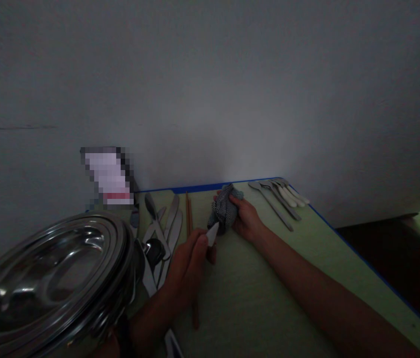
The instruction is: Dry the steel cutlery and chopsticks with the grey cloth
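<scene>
My left hand [193, 256] is closed round a utensil with a pale handle [212, 234], whose far end disappears into a cloth. That checked dark-and-white cloth [226, 206] is bunched in my right hand [245, 216], its fingers wrapped about it. What kind of utensil it is cannot be made out, since the cloth covers its head. Just left of the cloth, brown chopsticks [189, 214] lie on the table, partly behind my left hand and forearm.
Stacked steel bowls [45, 278] fill the left side. Knives [174, 228] and a spoon [150, 206] lie beside them. Long-handled spoons [277, 209] and white-handled cutlery [288, 196] lie at right on the green table [269, 298]. A blurred phone-like screen [107, 174] leans by the wall.
</scene>
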A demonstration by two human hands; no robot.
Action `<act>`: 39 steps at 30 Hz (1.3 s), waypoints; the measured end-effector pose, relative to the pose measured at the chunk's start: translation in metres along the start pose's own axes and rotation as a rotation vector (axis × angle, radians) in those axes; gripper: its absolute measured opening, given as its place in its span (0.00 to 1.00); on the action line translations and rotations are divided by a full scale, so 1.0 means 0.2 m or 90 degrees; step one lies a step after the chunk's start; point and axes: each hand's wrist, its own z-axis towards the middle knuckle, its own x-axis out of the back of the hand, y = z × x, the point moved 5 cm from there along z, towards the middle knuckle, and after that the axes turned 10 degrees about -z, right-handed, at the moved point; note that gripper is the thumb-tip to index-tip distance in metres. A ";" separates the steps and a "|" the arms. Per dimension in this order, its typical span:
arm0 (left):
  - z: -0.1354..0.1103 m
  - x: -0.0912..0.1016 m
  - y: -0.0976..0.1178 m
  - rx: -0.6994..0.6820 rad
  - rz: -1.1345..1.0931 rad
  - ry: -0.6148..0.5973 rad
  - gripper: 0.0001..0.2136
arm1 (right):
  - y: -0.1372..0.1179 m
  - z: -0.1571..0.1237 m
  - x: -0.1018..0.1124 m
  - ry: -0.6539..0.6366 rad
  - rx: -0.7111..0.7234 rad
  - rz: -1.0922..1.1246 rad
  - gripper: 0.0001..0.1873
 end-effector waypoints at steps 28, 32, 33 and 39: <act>-0.01 -0.09 -0.06 0.073 0.116 -0.177 0.06 | 0.01 -0.03 -0.02 -0.080 -0.044 -0.067 0.11; -0.01 -0.10 -0.06 0.064 0.103 -0.180 0.06 | 0.01 -0.02 -0.01 -0.099 -0.034 -0.073 0.07; -0.01 -0.10 -0.06 0.062 0.102 -0.185 0.06 | 0.01 -0.02 -0.01 -0.102 -0.033 -0.077 0.06; 0.00 -0.10 -0.05 0.064 0.134 -0.183 0.07 | 0.01 -0.04 -0.04 -0.122 -0.046 -0.095 0.07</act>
